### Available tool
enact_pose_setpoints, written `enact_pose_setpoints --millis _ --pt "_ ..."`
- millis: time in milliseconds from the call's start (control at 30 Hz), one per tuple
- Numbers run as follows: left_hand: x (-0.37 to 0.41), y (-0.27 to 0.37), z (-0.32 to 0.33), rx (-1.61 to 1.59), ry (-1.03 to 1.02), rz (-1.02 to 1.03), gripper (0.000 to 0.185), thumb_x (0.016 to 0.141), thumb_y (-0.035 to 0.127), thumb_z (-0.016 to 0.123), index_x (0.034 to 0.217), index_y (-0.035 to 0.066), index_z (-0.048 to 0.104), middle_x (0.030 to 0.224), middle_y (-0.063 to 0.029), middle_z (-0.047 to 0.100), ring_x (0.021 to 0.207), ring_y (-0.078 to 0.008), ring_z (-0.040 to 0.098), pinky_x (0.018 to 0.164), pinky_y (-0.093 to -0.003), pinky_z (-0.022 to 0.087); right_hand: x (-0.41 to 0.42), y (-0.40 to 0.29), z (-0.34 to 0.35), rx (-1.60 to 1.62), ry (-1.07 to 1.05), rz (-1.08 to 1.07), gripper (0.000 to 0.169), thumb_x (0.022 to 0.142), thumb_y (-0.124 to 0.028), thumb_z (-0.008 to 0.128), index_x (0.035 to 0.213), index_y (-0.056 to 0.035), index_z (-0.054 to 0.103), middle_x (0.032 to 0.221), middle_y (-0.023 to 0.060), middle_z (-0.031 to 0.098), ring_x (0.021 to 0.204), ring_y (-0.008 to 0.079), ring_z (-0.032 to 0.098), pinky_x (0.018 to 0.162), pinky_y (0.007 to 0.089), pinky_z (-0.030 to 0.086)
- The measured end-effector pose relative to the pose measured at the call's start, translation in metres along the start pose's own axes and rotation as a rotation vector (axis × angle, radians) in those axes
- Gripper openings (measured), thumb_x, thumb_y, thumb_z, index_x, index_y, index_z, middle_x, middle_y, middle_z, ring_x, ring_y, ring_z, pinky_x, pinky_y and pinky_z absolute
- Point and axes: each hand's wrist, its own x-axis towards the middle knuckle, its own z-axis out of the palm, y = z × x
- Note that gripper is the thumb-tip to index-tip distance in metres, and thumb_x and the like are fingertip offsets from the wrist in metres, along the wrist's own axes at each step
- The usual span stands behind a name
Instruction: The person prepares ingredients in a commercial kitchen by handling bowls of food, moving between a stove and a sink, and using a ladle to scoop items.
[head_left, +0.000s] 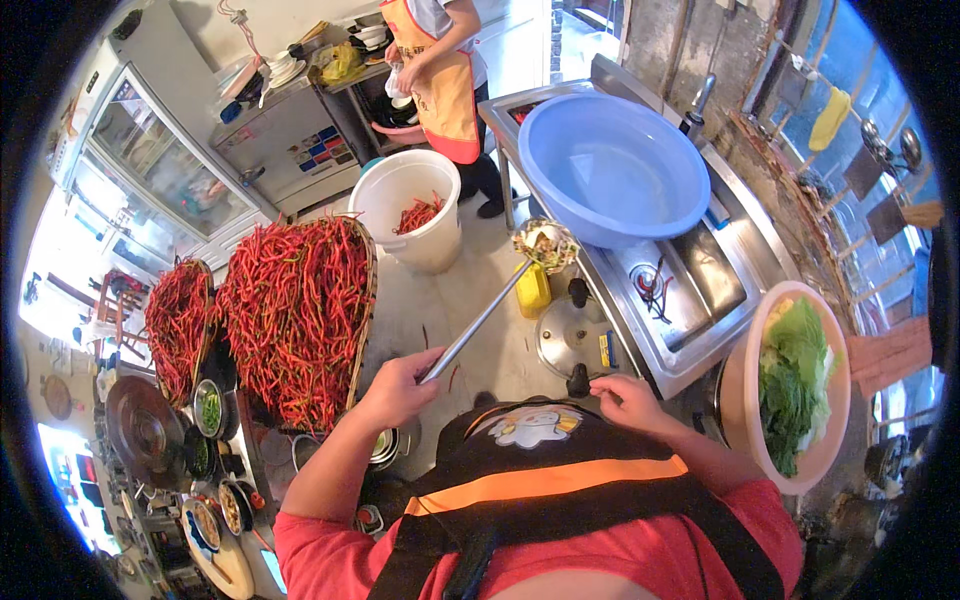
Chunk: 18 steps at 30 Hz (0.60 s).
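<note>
My left hand (399, 390) is closed around the handle of a long metal ladle (480, 319). The ladle's far end carries a heap of mixed food scraps (546, 245) beside the sink's edge. Near the sink's front corner, my right hand (628, 401) is held with bent fingers and nothing in it. Below the ladle's head a yellow plastic container (533, 291) stands on the floor, with a metal pressure cooker (562, 337) close by. A large blue plastic basin (613, 169) holding water rests on the stainless steel sink (675, 352).
Flat woven baskets heaped with red chili peppers (296, 322) are on the left. Ahead stands a white bucket (420, 251) with some peppers. A pink tub (832, 442) of leafy greens (799, 382) is at right. A co-worker in an orange apron (442, 97) stands beyond the bucket.
</note>
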Motion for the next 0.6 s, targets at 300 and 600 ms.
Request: enact_pose_setpoints --millis 300,600 --pt "0.089 -0.023 -0.108 0.033 -0.028 -0.045 0.042 0.074 0.009 0.053 0.115 -0.001 0.049 0.077 -0.0117 0.058 0.067 -0.0123 0.053 0.065 -0.026 0.044 0.133 -0.003 0.031 -0.031 -0.006 -0.062 0.02 0.073 -0.004 0.056 0.093 -0.0043 0.058 0.084 0.0095 0.062 0.075 0.0223 0.061 0.067 0.031 0.048" --pt "0.223 -0.03 -0.202 0.145 0.046 0.221 0.043 0.073 0.009 0.052 0.116 0.006 0.051 0.063 -0.006 0.053 0.048 -0.0116 0.047 0.048 -0.0264 0.041 0.232 -0.039 0.025 0.053 0.111 0.014 0.02 0.073 -0.001 0.056 0.092 -0.0027 0.059 0.08 0.0104 0.063 0.075 0.0214 0.062 0.066 0.0297 0.049"
